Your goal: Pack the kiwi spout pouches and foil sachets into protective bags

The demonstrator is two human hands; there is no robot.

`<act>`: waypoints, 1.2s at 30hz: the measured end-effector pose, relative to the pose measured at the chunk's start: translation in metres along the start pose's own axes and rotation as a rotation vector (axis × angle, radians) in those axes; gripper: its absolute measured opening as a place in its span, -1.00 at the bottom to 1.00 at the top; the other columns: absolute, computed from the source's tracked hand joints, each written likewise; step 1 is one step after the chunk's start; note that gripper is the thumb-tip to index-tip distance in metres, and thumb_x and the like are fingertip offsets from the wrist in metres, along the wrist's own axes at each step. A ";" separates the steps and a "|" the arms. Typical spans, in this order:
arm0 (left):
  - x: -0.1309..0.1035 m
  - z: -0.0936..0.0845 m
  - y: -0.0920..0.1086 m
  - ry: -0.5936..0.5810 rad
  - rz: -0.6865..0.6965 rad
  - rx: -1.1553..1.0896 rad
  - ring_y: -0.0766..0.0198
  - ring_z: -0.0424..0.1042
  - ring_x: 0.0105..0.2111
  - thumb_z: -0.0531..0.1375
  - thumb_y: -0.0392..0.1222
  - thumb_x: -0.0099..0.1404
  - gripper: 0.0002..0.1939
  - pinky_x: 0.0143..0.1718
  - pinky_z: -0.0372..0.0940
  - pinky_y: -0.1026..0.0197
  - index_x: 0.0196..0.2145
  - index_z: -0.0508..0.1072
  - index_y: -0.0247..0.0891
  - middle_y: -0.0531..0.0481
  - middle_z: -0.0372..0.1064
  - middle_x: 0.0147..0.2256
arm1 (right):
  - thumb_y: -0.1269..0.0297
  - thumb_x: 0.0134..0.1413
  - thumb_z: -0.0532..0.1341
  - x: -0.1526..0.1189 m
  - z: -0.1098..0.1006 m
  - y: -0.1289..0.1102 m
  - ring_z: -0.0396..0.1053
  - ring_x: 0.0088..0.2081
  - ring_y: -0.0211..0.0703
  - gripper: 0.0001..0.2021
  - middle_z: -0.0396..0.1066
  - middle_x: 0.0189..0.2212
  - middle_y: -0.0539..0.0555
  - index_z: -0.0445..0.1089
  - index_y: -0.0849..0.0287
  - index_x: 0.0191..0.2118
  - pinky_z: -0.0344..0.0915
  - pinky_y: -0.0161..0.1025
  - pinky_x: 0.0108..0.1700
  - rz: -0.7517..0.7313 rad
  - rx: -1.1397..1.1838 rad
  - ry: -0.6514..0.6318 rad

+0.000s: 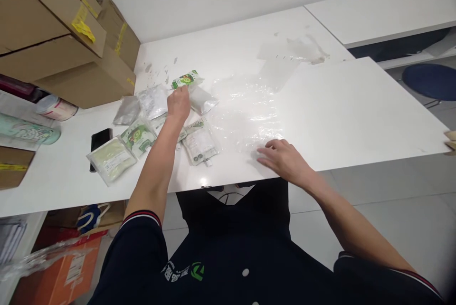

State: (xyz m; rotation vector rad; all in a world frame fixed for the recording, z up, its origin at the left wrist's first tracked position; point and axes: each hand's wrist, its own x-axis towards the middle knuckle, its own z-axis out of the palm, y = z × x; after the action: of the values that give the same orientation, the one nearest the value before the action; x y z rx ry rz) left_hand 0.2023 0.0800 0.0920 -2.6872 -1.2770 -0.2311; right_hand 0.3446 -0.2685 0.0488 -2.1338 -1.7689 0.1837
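Note:
My left hand (179,103) is closed at the lower edge of a green-and-white printed pouch (185,79) with a fruit picture; its fingertips are partly hidden. Around it lie a silvery pouch (202,100), a clear bag with whitish contents (154,100), a grey pouch (127,111), a green printed pouch (138,137), a spouted pouch (200,142) and a pale green packet (112,158). My right hand (287,160) rests near the front edge, fingers loosely bent and apart, beside a flat clear plastic bag (245,115).
Cardboard boxes (71,34) are stacked at the left back. A black phone (100,141) lies partly under the pale packet. A mint bottle (28,129) and a can (57,107) stand left. Past the white table's (342,119) right side is a blue stool (429,81).

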 end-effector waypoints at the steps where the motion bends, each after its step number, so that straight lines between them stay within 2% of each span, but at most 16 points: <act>1: -0.009 -0.009 0.003 0.068 -0.013 -0.041 -0.01 0.46 -0.02 -0.14 -0.42 0.39 -0.57 -0.06 0.31 0.05 0.10 0.35 -0.37 -0.35 0.42 0.00 | 0.01 0.30 0.10 0.002 -0.005 0.000 0.39 -0.11 0.07 -0.63 0.43 -0.11 0.26 0.46 0.13 0.00 0.39 0.02 -0.14 0.054 0.148 0.074; 2: -0.019 -0.017 0.009 0.141 -0.007 -0.090 0.01 0.46 -0.01 -0.13 -0.40 0.41 -0.58 -0.05 0.32 0.06 0.11 0.35 -0.35 -0.33 0.43 -0.01 | -0.03 0.30 0.09 0.006 -0.011 0.000 0.41 -0.14 0.03 -0.60 0.45 -0.14 0.23 0.44 0.13 0.01 0.41 0.00 -0.14 0.128 0.310 0.154; 4: -0.045 -0.030 0.031 0.265 0.110 -0.173 0.07 0.45 0.02 -0.12 -0.35 0.45 -0.59 -0.01 0.33 0.08 0.13 0.35 -0.34 -0.30 0.45 -0.01 | -0.12 0.29 0.06 0.017 -0.024 -0.005 0.45 -0.23 -0.06 -0.53 0.49 -0.19 0.17 0.36 0.11 0.09 0.46 -0.03 -0.17 0.281 0.658 0.263; 6: -0.074 -0.035 0.063 0.343 0.330 -0.231 0.07 0.44 0.04 -0.11 -0.32 0.47 -0.60 0.02 0.34 0.06 0.14 0.35 -0.40 -0.32 0.46 -0.01 | -0.21 0.26 0.03 0.031 -0.034 -0.013 0.49 -0.29 -0.11 -0.45 0.51 -0.20 0.15 0.29 0.10 0.14 0.50 -0.05 -0.18 0.364 1.001 0.240; 9: -0.111 -0.031 0.110 0.308 0.627 -0.276 0.03 0.42 0.10 -0.07 -0.30 0.47 -0.61 0.07 0.33 -0.03 0.14 0.36 -0.40 -0.32 0.46 0.03 | -0.19 0.18 0.16 0.045 -0.041 -0.016 0.53 -0.28 -0.11 -0.48 0.51 -0.21 0.14 0.35 0.14 0.05 0.55 -0.06 -0.15 0.403 1.331 0.146; 11: -0.128 -0.025 0.127 0.273 0.705 -0.293 -0.01 0.37 0.16 -0.05 -0.27 0.47 -0.63 0.12 0.29 -0.11 0.14 0.37 -0.33 -0.30 0.41 0.10 | -0.03 0.10 0.31 0.047 -0.040 -0.007 0.53 -0.28 -0.13 -0.58 0.50 -0.23 0.09 0.40 0.14 -0.05 0.57 -0.09 -0.14 0.434 1.381 0.176; 13: -0.141 -0.019 0.131 0.257 0.693 -0.294 -0.05 0.29 0.22 -0.01 -0.21 0.47 -0.63 0.18 0.22 -0.17 0.16 0.34 -0.28 -0.28 0.34 0.17 | 0.11 0.04 0.38 0.042 -0.039 0.011 0.53 -0.31 -0.18 -0.68 0.48 -0.26 0.05 0.43 0.13 -0.12 0.59 -0.16 -0.16 0.482 1.353 0.265; 16: -0.156 -0.009 0.123 0.227 0.648 -0.260 -0.12 0.26 0.22 0.08 -0.13 0.42 -0.59 0.19 0.19 -0.19 0.17 0.30 -0.30 -0.31 0.29 0.19 | 0.23 0.04 0.37 0.031 -0.038 0.039 0.52 -0.37 -0.24 -0.79 0.46 -0.31 0.04 0.45 0.15 -0.21 0.60 -0.26 -0.22 0.578 1.314 0.333; 19: -0.167 0.005 0.118 0.205 0.646 -0.184 -0.11 0.32 0.15 0.13 -0.31 0.34 -0.61 0.12 0.24 -0.18 0.11 0.30 -0.26 -0.30 0.31 0.14 | 0.29 0.06 0.35 0.025 -0.032 0.055 0.51 -0.39 -0.26 -0.83 0.47 -0.33 0.06 0.46 0.19 -0.21 0.59 -0.32 -0.27 0.641 1.354 0.255; 22: -0.169 0.020 0.120 0.215 0.626 -0.150 0.01 0.39 0.05 0.03 -0.51 0.29 -0.55 0.02 0.31 -0.09 0.08 0.29 -0.19 -0.26 0.36 0.07 | 0.35 0.06 0.34 0.025 -0.021 0.058 0.49 -0.43 -0.29 -0.83 0.48 -0.36 0.06 0.46 0.21 -0.19 0.55 -0.39 -0.34 0.668 1.396 0.147; 25: -0.165 0.030 0.123 0.222 0.610 -0.182 0.07 0.43 -0.02 -0.04 -0.52 0.32 -0.54 -0.06 0.34 -0.04 0.08 0.27 -0.15 -0.24 0.39 0.03 | 0.40 0.10 0.31 0.028 -0.012 0.058 0.42 -0.52 -0.34 -0.81 0.46 -0.48 0.03 0.43 0.24 -0.14 0.46 -0.44 -0.45 0.716 1.339 0.024; 27: -0.163 0.033 0.124 0.232 0.624 -0.203 0.07 0.44 -0.01 -0.06 -0.49 0.36 -0.58 -0.05 0.35 -0.04 0.09 0.28 -0.18 -0.28 0.39 0.04 | 0.39 0.15 0.27 0.029 -0.011 0.056 0.35 -0.58 -0.36 -0.79 0.41 -0.59 0.00 0.39 0.25 -0.08 0.37 -0.45 -0.52 0.748 1.241 -0.009; 29: -0.160 0.036 0.125 0.231 0.656 -0.226 0.03 0.43 0.05 -0.07 -0.46 0.39 -0.62 0.01 0.35 -0.07 0.08 0.30 -0.26 -0.32 0.39 0.06 | 0.35 0.18 0.25 0.029 -0.013 0.052 0.28 -0.62 -0.35 -0.76 0.38 -0.63 -0.01 0.36 0.26 -0.05 0.30 -0.42 -0.56 0.762 1.098 -0.001; 32: -0.157 0.038 0.127 0.197 0.685 -0.256 -0.02 0.38 0.15 -0.06 -0.43 0.42 -0.64 0.12 0.32 -0.11 0.09 0.35 -0.36 -0.37 0.38 0.10 | 0.24 0.16 0.27 0.031 -0.016 0.043 0.26 -0.62 -0.31 -0.66 0.42 -0.58 0.02 0.32 0.29 0.00 0.29 -0.32 -0.52 0.755 0.861 0.007; 34: -0.153 0.038 0.128 0.164 0.699 -0.247 -0.02 0.38 0.16 -0.04 -0.44 0.41 -0.64 0.13 0.33 -0.09 0.08 0.37 -0.40 -0.38 0.39 0.10 | 0.14 0.13 0.29 0.031 -0.016 0.041 0.35 -0.55 -0.21 -0.50 0.47 -0.51 0.07 0.26 0.31 0.11 0.38 -0.20 -0.40 0.739 0.695 0.007; 36: -0.150 0.034 0.128 0.132 0.715 -0.221 0.02 0.42 0.12 -0.04 -0.47 0.40 -0.65 0.11 0.36 -0.02 0.05 0.41 -0.42 -0.38 0.41 0.08 | 0.05 0.11 0.28 0.029 -0.015 0.045 0.46 -0.37 -0.03 -0.35 0.50 -0.38 0.15 0.19 0.29 0.22 0.42 -0.02 -0.22 0.713 0.484 0.044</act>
State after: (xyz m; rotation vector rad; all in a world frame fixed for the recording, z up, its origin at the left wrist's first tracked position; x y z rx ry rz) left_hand 0.2104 -0.1057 0.0179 -3.0386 -0.2142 -0.4558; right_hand 0.3971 -0.2502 0.0504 -2.2504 -0.7541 0.6593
